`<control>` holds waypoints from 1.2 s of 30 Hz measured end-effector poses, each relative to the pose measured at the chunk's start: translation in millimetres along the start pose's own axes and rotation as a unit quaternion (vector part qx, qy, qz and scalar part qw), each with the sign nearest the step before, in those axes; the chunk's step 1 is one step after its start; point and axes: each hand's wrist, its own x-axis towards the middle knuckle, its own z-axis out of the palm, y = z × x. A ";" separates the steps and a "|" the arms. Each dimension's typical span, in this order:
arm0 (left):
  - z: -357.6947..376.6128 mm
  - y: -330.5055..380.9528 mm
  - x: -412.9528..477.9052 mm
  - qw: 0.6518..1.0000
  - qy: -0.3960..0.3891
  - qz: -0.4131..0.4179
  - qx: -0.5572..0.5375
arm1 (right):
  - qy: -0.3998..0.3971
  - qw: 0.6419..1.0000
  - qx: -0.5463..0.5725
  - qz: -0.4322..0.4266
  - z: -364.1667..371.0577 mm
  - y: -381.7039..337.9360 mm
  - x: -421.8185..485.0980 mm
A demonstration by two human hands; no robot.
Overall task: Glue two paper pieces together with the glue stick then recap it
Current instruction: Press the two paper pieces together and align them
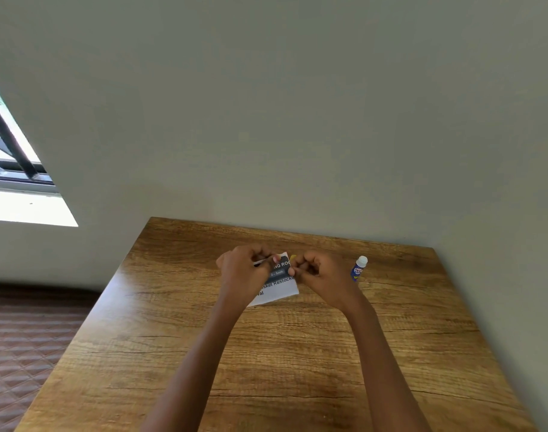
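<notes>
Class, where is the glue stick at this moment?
In the head view, the glue stick stands on the wooden table, just right of the right hand, near the wall.

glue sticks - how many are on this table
1. A blue glue stick with white cap stands on the wooden table near the wall, right of the right hand. Another could lie hidden under it or the left hand.
</notes>
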 end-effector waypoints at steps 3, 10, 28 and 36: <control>-2.3 -3.7 3.1 1.000 0.005 -0.016 -0.021 | -0.025 0.999 0.034 0.011 3.6 9.4 -9.3; -4.3 -12.8 5.5 0.998 -0.017 -0.024 -0.057 | -0.059 0.995 0.072 0.027 5.1 23.2 -18.5; -5.5 -25.4 8.3 0.988 -0.029 -0.090 -0.118 | 0.092 0.958 0.237 0.134 2.3 29.7 -15.7; 8.2 -49.3 -11.2 0.956 -0.072 -0.184 -0.218 | 0.085 0.944 0.240 0.211 19.1 39.1 -19.0</control>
